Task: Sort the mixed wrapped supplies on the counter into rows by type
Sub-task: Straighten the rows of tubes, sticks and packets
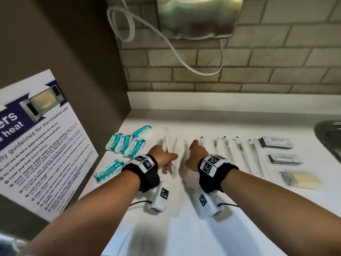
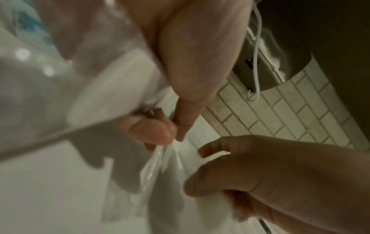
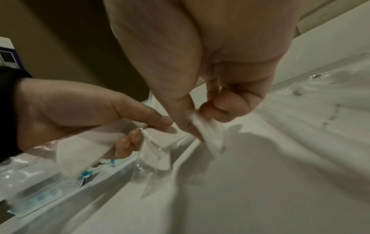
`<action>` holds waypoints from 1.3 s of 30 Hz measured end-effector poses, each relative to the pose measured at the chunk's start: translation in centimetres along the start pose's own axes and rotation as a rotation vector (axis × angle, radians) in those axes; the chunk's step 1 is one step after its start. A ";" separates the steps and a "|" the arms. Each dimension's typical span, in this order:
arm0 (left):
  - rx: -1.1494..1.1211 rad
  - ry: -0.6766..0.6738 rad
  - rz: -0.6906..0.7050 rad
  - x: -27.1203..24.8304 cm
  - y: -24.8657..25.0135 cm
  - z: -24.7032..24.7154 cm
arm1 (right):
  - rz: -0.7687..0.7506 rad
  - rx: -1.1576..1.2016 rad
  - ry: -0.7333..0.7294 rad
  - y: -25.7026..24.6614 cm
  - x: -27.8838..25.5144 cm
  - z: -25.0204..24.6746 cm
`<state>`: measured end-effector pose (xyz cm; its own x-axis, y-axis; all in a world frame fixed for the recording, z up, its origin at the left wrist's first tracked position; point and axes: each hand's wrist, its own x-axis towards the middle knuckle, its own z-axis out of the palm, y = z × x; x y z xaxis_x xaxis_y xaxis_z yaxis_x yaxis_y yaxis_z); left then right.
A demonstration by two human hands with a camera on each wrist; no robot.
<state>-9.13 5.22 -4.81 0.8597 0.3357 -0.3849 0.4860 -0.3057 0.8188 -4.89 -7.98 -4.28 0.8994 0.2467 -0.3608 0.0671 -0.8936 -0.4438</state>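
Furthest out from the left hand's fingers, on the white counter, lies a loose cluster of teal-and-white soft wrapped packets, with one more of the same nearer the left wrist.

The left hand is curled around a small bundle of long, flat, clear-and-white plastic sleeves. In the left wrist view its thumb and fingers pinch the sleeves together, and the loose ends fan out past the fingertips. Just across a narrow gap, the right hand has thumb and forefinger closed on the crumpled edge of one white sleeve, the other fingers tucked in.

Beyond the right hand's fingers is a row of clear sleeves holding thin dark-tipped sticks, lying parallel. Further right are dark grey flat foil sachets in two stacks and a pale yellow square packet, near the steel sink rim.

These sleeves look very light, floppy and slick. A pinch at one end lets them droop and splay, and film sliding on film could let one slip from the bundle. A firmer hold seems likely nearer the middle, where the stiff contents sit, with the sleeves kept flat. Laying them beside the stick row looks like the step in hand.
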 end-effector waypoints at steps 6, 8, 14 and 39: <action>0.057 0.023 0.009 0.4 -0.6 -1.2 | -0.102 -0.089 -0.067 -0.8 1.0 0.6; 0.093 0.038 0.027 0.4 -0.8 -1.6 | -0.190 -0.123 -0.078 -1.1 1.1 1.0; 0.307 0.120 0.034 0.7 -0.2 -3.1 | -0.240 -0.135 -0.095 -2.1 0.6 2.0; 0.090 0.027 0.124 2.5 -0.1 -6.1 | -0.184 -0.239 0.028 -4.4 -0.2 3.1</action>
<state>-8.00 11.54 -3.29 0.9099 0.3142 -0.2710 0.3900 -0.4246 0.8171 -6.71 -2.97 -4.78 0.8741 0.4049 -0.2682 0.3264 -0.8987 -0.2929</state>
